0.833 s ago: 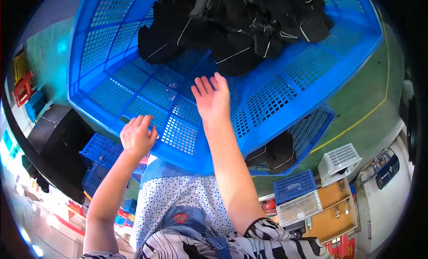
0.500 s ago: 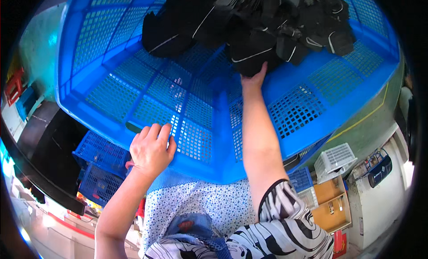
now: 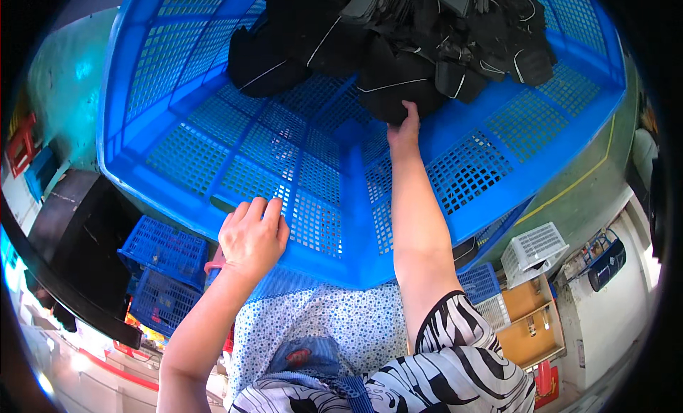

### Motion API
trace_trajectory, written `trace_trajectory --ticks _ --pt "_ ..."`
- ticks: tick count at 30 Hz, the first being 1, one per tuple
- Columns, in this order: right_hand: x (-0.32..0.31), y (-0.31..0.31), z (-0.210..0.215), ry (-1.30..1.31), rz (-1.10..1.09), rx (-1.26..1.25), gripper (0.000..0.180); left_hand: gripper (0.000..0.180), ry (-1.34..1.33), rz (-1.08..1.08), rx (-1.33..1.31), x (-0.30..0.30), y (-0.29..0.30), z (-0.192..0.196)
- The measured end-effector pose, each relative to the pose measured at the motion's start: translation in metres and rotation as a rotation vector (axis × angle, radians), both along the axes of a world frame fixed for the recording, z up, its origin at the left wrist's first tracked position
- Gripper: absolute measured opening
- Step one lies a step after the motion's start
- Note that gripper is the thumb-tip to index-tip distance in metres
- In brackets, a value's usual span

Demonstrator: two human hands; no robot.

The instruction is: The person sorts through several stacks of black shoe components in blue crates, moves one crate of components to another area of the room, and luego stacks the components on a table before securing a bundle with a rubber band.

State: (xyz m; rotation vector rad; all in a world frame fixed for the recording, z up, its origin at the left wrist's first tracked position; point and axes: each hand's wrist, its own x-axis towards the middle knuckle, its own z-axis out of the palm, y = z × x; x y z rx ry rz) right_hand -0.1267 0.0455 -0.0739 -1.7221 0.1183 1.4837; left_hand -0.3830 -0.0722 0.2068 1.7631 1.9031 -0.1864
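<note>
Two bare hands are working at one big blue basket here, and they're doing pretty different things. Right hand first: it's sitting deep inside, at the bottom edge of a black bundle with a thin pale band running across it. The thumb is sticking up over the near face of that bundle, standing apart from the rest of the hand. The other fingers are mostly hiding underneath or behind it, so I honestly can't tell how tightly they're closing, or whether the bundle is really being pinched. It's lying toward the front of the dark heap, just beside more black bundles, and a few of those are showing pale bands too.

Left hand is resting at the near rim, back of the hand facing up. Its fingers are bending over the edge and lying close together, with the thumb sitting off to the right side. The fingertips aren't showing clearly, so I can't tell if it's actually clamping the plastic or just leaning on it. No bundle is touching that hand; the basket's edge is what it's meeting. A pinkish wristband is circling that wrist, and a patterned apron is hanging just below the rim.
</note>
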Motion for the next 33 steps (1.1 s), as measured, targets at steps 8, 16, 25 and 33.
trace_trajectory --ticks 8,16,25,33 --pt "-0.011 0.016 0.033 0.257 -0.242 -0.106 0.058 0.019 -0.011 -0.006 0.016 -0.002 0.002 0.003" --pt "-0.012 0.015 0.035 0.081 -0.018 -0.139 0.065 0.016 0.015 -0.029 0.057 -0.001 -0.002 -0.001" --pt "-0.024 0.012 0.049 0.148 -0.181 0.140 0.049 0.021 0.033 -0.073 -0.043 0.006 0.003 -0.002" --pt "-0.081 -0.071 0.170 0.494 -0.584 0.047 0.055 0.018 0.172 -0.071 -0.181 -0.003 -0.001 -0.006"
